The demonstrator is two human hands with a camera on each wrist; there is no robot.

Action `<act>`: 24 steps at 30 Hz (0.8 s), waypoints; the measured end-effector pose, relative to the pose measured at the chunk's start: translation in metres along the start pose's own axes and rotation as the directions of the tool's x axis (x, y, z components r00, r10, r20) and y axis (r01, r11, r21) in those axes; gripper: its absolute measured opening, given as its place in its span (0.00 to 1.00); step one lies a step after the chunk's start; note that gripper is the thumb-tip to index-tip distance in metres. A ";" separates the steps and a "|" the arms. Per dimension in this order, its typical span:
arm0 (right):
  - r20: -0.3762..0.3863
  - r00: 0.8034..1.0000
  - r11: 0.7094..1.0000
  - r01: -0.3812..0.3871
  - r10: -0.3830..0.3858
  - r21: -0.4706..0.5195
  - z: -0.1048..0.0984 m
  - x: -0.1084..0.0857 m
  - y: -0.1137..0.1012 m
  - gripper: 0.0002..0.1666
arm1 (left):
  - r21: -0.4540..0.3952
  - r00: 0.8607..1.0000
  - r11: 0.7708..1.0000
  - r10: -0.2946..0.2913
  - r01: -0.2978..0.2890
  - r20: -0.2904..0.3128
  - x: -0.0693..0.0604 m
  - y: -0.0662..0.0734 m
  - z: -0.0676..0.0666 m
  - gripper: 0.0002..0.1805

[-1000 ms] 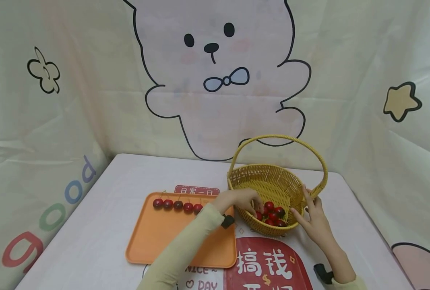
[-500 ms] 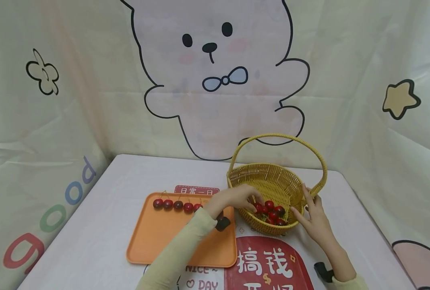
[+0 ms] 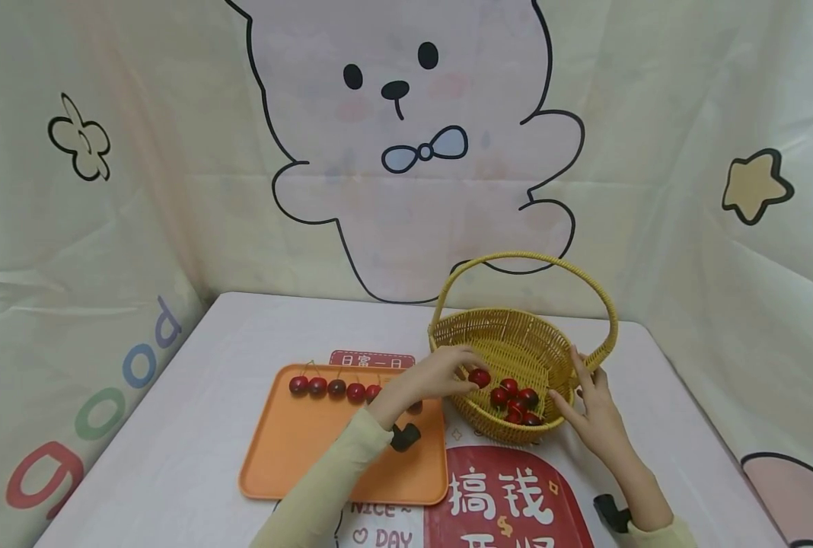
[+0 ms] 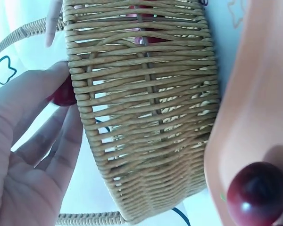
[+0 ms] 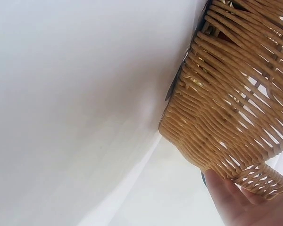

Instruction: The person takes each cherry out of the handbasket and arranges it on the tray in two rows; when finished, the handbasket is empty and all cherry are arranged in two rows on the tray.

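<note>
My left hand (image 3: 430, 380) pinches a dark red cherry (image 3: 479, 377) at the left rim of a yellow wicker basket (image 3: 495, 335). In the left wrist view, thumb and fingers close around that cherry (image 4: 64, 94), partly behind the rim. More cherries (image 3: 517, 408) lie together at the near side of the basket floor. My right hand (image 3: 598, 422) holds the basket's right rim near the foot of its tall handle (image 3: 526, 256). The right wrist view shows those fingers (image 5: 221, 188) against the rim; the thumb is mostly cut off there.
An orange tray (image 3: 297, 457) stands left of the basket. Along its far edge runs a row of cherries (image 3: 336, 389), partly hidden by my left arm. A printed red mat (image 3: 502, 502) lies in front of the basket. A patterned cloth (image 3: 208, 190) hangs behind the table.
My left hand has lifted a cherry from the pile and moved left and up to the basket's rim. The right hand and basket have stayed in place.
</note>
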State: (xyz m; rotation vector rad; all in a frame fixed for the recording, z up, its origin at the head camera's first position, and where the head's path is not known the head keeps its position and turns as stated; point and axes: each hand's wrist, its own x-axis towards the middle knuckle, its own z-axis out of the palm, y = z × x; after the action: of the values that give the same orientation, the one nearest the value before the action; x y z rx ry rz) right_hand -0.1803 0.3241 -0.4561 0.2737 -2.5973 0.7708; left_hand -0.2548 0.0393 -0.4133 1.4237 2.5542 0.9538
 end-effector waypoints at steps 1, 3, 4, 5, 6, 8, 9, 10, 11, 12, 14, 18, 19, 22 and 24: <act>0.000 1.000 1.000 0.000 0.000 0.000 0.000 0.000 0.000 0.52 | 0.002 1.000 1.000 -0.004 0.005 -0.026 -0.002 0.000 0.000 0.17; 0.000 1.000 1.000 -0.002 0.002 0.000 0.000 0.000 0.000 0.52 | 0.002 0.997 1.000 -0.015 0.016 -0.070 -0.006 0.001 -0.002 0.17; -0.001 1.000 1.000 -0.002 0.002 0.000 0.000 0.000 0.000 0.52 | -0.002 0.996 1.000 -0.021 0.021 -0.089 -0.008 0.001 -0.003 0.18; -0.002 1.000 1.000 -0.002 0.002 -0.001 0.000 0.000 0.000 0.52 | -0.011 0.994 1.000 -0.030 0.029 -0.103 -0.011 0.002 -0.004 0.18; -0.003 1.000 1.000 -0.002 0.002 0.000 0.000 0.000 0.000 0.51 | -0.024 0.993 0.999 -0.038 0.035 -0.116 -0.013 0.002 -0.006 0.18; -0.002 1.000 1.000 -0.002 0.002 -0.002 0.000 0.000 0.000 0.51 | -0.023 0.989 0.999 -0.042 0.039 -0.141 -0.018 0.002 -0.007 0.18; -0.001 1.000 1.000 -0.001 0.001 -0.002 0.000 0.000 0.000 0.51 | -0.024 0.988 0.999 -0.042 0.039 -0.152 -0.021 0.002 -0.009 0.18; 0.000 1.000 1.000 -0.001 0.001 -0.004 0.000 0.001 0.000 0.51 | -0.022 0.986 0.999 -0.040 0.037 -0.162 -0.023 0.002 -0.009 0.18; 0.000 1.000 1.000 -0.002 0.002 -0.005 0.000 0.001 0.000 0.51 | -0.020 0.984 0.999 -0.045 0.042 -0.171 -0.026 0.002 -0.010 0.18; 0.001 1.000 1.000 -0.003 0.003 -0.007 0.000 0.001 0.000 0.51 | -0.017 0.983 0.999 -0.045 0.043 -0.180 -0.029 0.001 -0.010 0.18; 0.003 1.000 1.000 -0.006 0.006 -0.009 0.000 0.001 0.000 0.51 | -0.015 0.980 0.999 -0.049 0.047 -0.194 -0.034 0.000 -0.010 0.18; 0.004 1.000 1.000 -0.011 0.011 -0.011 0.001 0.001 0.000 0.51 | -0.040 0.977 0.998 -0.054 0.046 -0.207 -0.044 -0.001 -0.012 0.17; 0.005 1.000 1.000 -0.011 0.011 -0.010 0.000 0.001 0.000 0.51 | -0.048 0.977 0.998 -0.050 0.041 -0.209 -0.047 -0.002 -0.012 0.17; 0.004 1.000 1.000 -0.010 0.010 -0.006 0.000 0.001 0.000 0.51 | -0.056 0.976 0.998 -0.046 0.035 -0.214 -0.054 -0.002 -0.013 0.16; 0.004 1.000 1.000 -0.010 0.010 -0.003 0.000 0.000 0.000 0.51 | -0.054 0.976 0.998 -0.051 0.041 -0.213 -0.059 -0.002 -0.013 0.17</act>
State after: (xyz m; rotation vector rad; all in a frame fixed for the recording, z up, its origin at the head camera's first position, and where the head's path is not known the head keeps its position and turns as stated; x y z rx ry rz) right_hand -0.1807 0.3241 -0.4561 0.2616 -2.6052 0.7700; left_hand -0.2270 -0.0147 -0.4179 1.3083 2.6776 1.2155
